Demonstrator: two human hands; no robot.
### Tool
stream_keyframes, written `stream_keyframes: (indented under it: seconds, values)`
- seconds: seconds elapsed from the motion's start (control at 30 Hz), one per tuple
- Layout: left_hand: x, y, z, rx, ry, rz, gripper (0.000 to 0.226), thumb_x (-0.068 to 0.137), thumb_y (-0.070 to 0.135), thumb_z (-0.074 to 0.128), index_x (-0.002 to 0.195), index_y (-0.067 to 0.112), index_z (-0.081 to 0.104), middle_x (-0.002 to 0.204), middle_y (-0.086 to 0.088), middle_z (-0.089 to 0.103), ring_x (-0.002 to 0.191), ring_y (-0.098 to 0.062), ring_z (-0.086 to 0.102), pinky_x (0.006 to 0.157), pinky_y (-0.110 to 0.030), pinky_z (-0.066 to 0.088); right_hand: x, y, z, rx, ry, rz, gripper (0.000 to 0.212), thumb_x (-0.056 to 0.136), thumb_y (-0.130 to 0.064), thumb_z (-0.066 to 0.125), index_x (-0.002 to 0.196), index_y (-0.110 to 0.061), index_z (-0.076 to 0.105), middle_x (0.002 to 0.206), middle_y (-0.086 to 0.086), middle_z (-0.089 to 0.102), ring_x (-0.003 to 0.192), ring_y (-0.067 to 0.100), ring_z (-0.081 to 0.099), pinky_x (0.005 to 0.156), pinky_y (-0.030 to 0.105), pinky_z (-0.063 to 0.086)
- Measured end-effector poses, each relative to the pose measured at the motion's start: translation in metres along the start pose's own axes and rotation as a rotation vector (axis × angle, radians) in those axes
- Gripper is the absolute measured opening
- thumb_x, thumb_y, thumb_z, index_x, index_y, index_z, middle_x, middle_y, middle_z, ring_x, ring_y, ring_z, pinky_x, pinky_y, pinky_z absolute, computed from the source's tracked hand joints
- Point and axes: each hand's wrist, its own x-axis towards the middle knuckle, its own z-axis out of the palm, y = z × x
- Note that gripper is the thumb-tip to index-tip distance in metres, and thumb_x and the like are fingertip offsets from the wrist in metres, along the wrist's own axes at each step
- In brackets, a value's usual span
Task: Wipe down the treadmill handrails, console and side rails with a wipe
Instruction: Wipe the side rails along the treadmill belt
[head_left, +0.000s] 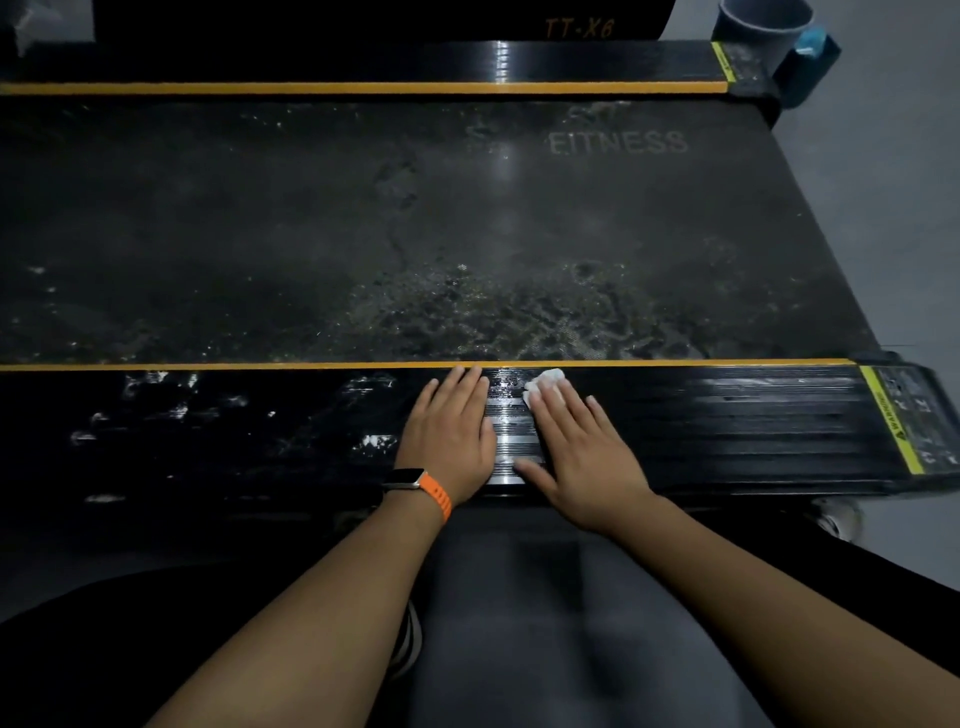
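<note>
The near black ribbed side rail (727, 431) of the treadmill runs left to right below an orange stripe. My left hand (449, 431), with an orange-strapped watch on the wrist, lies flat on the rail with straight fingers. Just to its right, my right hand (576, 441) presses flat on a white wipe (543, 382); the wipe's edge shows past the fingertips, the rest is hidden under the hand. Right of the hands the rail looks wet and streaked; left of them it carries white dusty marks.
The dusty running belt (415, 234) marked FITNESS lies beyond the rail, with the far side rail (363, 65) behind it. A grey bin (763, 31) and a blue object (810, 57) stand at the top right. A yellow warning label (891, 421) marks the rail's right end.
</note>
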Motion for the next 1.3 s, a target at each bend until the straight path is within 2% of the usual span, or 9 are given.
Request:
stream_keyframes:
  seconds: [0.17,0.3,0.4,0.57,0.7,0.83,0.93,1.1,1.3]
  values:
    - [0.001,-0.001,0.001,0.011,-0.004,-0.005,0.062,0.098,0.037,0.032,0.147,0.006,0.052,0.157,-0.009,0.047,0.15,-0.025,0.037,0.125,-0.046,0.026,-0.038,0.038,0.003,-0.051,0.071,0.049,0.086,0.103,-0.072,0.009,0.167,-0.016,0.019,0.174,0.004,0.013,0.162,0.022,0.008,0.127,0.055,0.023]
    - [0.0,-0.001,0.002,0.009,-0.013,-0.004,0.06,0.099,0.036,0.035,0.148,0.006,0.05,0.158,-0.009,0.045,0.15,-0.025,0.035,0.125,-0.047,0.026,-0.036,0.011,0.013,-0.022,0.132,0.11,0.088,0.101,-0.07,0.025,0.165,-0.01,0.024,0.174,0.01,0.014,0.161,0.027,0.008,0.126,0.049,0.014]
    - [0.0,0.0,0.002,0.008,-0.006,-0.006,0.06,0.099,0.036,0.033,0.148,0.006,0.05,0.158,-0.009,0.045,0.151,-0.025,0.035,0.125,-0.047,0.026,-0.022,-0.015,0.016,-0.014,0.089,0.028,0.09,0.101,-0.072,0.021,0.166,-0.011,0.02,0.174,0.009,0.011,0.162,0.026,0.003,0.129,0.048,0.009]
    - [0.001,-0.001,0.003,0.006,-0.017,-0.013,0.061,0.099,0.037,0.033,0.15,0.007,0.049,0.159,-0.008,0.044,0.152,-0.024,0.033,0.125,-0.047,0.024,-0.05,0.029,0.012,-0.094,0.048,0.028,0.086,0.102,-0.073,0.009,0.168,-0.018,0.015,0.175,0.002,0.01,0.162,0.021,0.004,0.128,0.054,0.021]
    - [0.001,-0.002,0.003,0.006,-0.026,-0.014,0.062,0.099,0.038,0.032,0.151,0.008,0.046,0.161,-0.007,0.041,0.153,-0.023,0.03,0.126,-0.046,0.022,-0.06,0.026,0.013,-0.075,0.093,0.147,0.087,0.101,-0.072,0.023,0.167,-0.015,0.018,0.175,0.006,0.011,0.162,0.024,0.004,0.128,0.051,0.015]
    - [0.001,-0.001,0.002,0.005,-0.018,-0.019,0.063,0.099,0.039,0.03,0.15,0.007,0.048,0.16,-0.008,0.043,0.152,-0.023,0.031,0.126,-0.046,0.023,-0.04,-0.018,0.024,-0.08,0.124,0.023,0.087,0.101,-0.069,0.031,0.165,-0.01,0.025,0.173,0.011,0.02,0.16,0.03,0.014,0.126,0.052,0.018]
    - [0.001,-0.002,0.002,0.003,-0.034,-0.018,0.062,0.1,0.038,0.031,0.152,0.008,0.046,0.162,-0.007,0.04,0.153,-0.023,0.029,0.126,-0.046,0.021,-0.05,-0.004,0.021,-0.145,0.086,-0.045,0.083,0.104,-0.066,0.029,0.167,-0.014,0.019,0.174,0.006,0.015,0.162,0.024,0.008,0.128,0.053,0.02]
    - [0.001,-0.002,0.001,0.0,-0.052,-0.022,0.061,0.101,0.038,0.033,0.154,0.009,0.043,0.164,-0.006,0.037,0.154,-0.022,0.026,0.127,-0.045,0.019,-0.085,0.032,0.02,-0.156,0.09,0.047,0.082,0.104,-0.065,0.028,0.167,-0.015,0.016,0.175,0.006,0.014,0.162,0.025,0.007,0.126,0.054,0.023]
    - [0.001,-0.002,0.001,-0.018,-0.022,-0.016,0.062,0.099,0.038,0.032,0.15,0.007,0.049,0.16,-0.008,0.043,0.152,-0.024,0.032,0.125,-0.046,0.023,-0.052,-0.035,0.033,-0.106,0.152,-0.071,0.083,0.103,-0.064,0.035,0.164,-0.01,0.027,0.172,0.011,0.022,0.16,0.031,0.015,0.126,0.05,0.014]
